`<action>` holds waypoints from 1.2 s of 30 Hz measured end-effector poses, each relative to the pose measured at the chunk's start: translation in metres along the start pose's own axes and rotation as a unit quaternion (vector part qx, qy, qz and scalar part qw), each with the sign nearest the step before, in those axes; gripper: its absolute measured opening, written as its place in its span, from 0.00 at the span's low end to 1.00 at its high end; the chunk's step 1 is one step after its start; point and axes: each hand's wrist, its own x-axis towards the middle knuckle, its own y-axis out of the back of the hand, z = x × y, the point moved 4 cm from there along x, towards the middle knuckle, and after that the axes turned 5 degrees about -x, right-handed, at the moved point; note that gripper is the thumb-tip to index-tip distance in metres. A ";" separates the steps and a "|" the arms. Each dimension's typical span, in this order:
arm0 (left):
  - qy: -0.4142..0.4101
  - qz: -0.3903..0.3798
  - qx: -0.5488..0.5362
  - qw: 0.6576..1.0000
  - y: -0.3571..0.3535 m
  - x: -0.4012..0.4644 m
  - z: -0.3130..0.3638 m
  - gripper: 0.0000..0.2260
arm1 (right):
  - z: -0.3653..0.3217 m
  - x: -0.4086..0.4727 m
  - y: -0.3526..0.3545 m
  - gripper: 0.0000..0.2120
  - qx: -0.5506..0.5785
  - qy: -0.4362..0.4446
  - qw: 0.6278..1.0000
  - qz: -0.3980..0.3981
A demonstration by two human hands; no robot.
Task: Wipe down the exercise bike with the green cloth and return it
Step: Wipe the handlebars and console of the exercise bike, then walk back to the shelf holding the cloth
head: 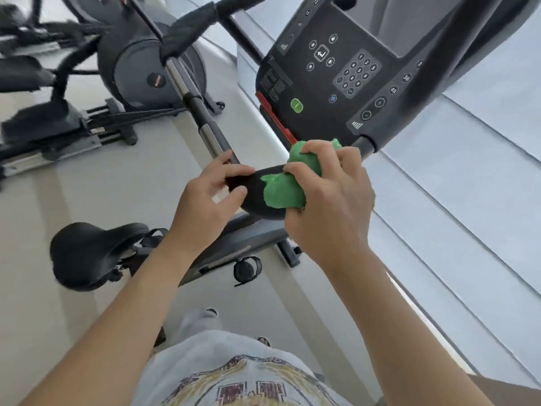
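A black-framed exercise bike (pixel 234 244) with a padded black saddle (pixel 87 253) at near left stands below a dark treadmill console (pixel 336 71) at far right, while a grey elliptical trainer (pixel 137 63) fills the far left. At centre, the person's right hand (pixel 328 200) is closed around a bunched green terry cloth (pixel 281 191), pressing it onto a curved black handlebar grip (pixel 257 194). The left hand (pixel 210 194), fingers loosely curled, pinches the grip's left end to steady it. The cloth looks soft, light and limp, likely best gripped as a wad in the palm so no corner trails. Console keys show digits 0 to 9, and side buttons read 36 and 40; smaller print is illegible, as is the lettering on the grey T-shirt (pixel 234 376).
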 end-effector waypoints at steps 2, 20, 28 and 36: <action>0.015 -0.012 -0.031 0.999 0.001 -0.023 0.009 0.13 | -0.016 -0.001 -0.004 0.15 -0.051 0.004 0.998 -0.030; 0.086 0.125 -0.056 0.987 0.063 -0.112 0.023 0.12 | -0.116 -0.035 -0.024 0.23 0.319 0.061 0.944 -0.056; 0.074 0.297 0.027 0.951 0.179 -0.207 0.021 0.08 | -0.255 -0.059 -0.030 0.36 0.437 0.151 0.859 -0.218; 0.089 0.383 0.067 0.917 0.298 -0.327 0.040 0.07 | -0.406 -0.109 -0.010 0.42 0.501 0.211 0.743 -0.391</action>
